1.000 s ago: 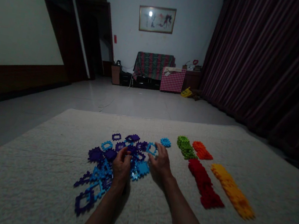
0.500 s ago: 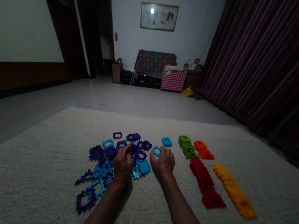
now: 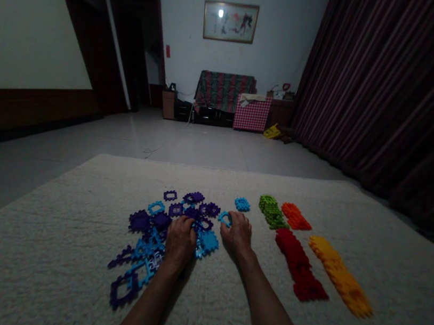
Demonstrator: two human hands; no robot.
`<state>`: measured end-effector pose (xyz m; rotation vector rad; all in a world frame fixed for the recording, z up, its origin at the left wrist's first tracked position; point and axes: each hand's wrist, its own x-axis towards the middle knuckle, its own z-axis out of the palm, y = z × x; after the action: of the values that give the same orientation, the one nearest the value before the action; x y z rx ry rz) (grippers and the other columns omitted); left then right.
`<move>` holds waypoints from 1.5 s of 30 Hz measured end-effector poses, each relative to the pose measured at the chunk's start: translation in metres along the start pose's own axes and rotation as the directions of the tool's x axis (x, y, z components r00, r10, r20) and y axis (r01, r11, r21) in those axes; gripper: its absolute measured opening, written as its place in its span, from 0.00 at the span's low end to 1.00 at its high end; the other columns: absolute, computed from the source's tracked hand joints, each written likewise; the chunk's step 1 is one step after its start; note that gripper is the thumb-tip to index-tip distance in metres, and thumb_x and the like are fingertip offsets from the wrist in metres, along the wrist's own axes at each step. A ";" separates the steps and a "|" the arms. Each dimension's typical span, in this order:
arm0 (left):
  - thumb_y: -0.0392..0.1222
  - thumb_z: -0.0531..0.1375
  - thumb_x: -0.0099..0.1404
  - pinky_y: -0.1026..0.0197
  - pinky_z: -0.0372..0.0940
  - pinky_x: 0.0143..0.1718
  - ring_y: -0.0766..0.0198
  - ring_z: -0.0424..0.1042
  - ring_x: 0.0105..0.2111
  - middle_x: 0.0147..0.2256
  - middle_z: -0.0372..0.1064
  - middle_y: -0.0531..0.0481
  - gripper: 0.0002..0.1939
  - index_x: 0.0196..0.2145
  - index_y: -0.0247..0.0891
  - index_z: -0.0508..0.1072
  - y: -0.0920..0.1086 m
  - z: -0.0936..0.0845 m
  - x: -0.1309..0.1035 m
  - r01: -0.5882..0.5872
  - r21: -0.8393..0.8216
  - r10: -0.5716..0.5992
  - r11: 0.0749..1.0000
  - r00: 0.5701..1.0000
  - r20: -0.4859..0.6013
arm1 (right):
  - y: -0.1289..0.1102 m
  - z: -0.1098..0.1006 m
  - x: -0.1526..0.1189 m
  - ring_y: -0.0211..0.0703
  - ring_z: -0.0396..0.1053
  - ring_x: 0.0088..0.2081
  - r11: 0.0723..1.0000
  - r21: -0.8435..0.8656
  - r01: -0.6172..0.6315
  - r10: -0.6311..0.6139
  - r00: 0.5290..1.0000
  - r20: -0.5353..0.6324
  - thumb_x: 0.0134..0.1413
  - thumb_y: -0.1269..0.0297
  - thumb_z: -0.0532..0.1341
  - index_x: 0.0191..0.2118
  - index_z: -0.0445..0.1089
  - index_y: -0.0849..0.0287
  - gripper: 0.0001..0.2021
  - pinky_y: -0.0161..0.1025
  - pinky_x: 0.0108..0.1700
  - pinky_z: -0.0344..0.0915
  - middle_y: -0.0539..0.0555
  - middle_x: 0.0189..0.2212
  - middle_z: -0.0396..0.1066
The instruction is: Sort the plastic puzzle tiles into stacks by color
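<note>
My left hand point(image 3: 181, 239) reaches down into a loose pile of purple pieces point(image 3: 140, 220) and light blue pieces point(image 3: 209, 241); its fingers are bent, and what they touch is hidden. To the right of the pile, my right hand point(image 3: 237, 232) pinches a light blue open-frame piece point(image 3: 225, 218) between thumb and fingers. Just beyond that hand lies a small light blue stack point(image 3: 242, 204). Farther right are overlapping rows of green pieces point(image 3: 272, 212), orange pieces point(image 3: 295, 216), red pieces point(image 3: 299, 265) and yellow pieces point(image 3: 340, 276).
All the pieces lie on a pale textured mat point(image 3: 72, 217). Beyond it are a tiled floor point(image 3: 203, 147), a low cabinet under patterned cloth point(image 3: 225, 91), a red checked cloth point(image 3: 251, 114) and a yellow bag point(image 3: 272, 132). Dark curtains point(image 3: 373, 87) hang at right.
My left hand has lowered into the pile and shifted slightly right. My right fingers have closed in on the light blue frame piece, which sits slightly farther left.
</note>
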<state>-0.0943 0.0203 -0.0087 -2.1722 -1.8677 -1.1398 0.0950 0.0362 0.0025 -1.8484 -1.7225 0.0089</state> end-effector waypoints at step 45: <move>0.30 0.52 0.65 0.48 0.67 0.54 0.51 0.72 0.49 0.47 0.75 0.40 0.16 0.44 0.36 0.78 0.001 0.002 -0.005 -0.015 -0.005 0.015 1.000 1.000 -0.017 | 0.037 0.009 0.073 0.54 0.68 0.51 0.953 -0.056 -0.297 0.288 0.948 -0.133 0.55 0.56 0.65 0.57 0.67 0.61 0.26 0.43 0.50 0.63 0.63 0.50 0.69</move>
<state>-0.0923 0.0171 -0.0120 -2.1689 -1.8409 -1.1576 0.1364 0.1071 0.0082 -2.0997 -1.3697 -0.0515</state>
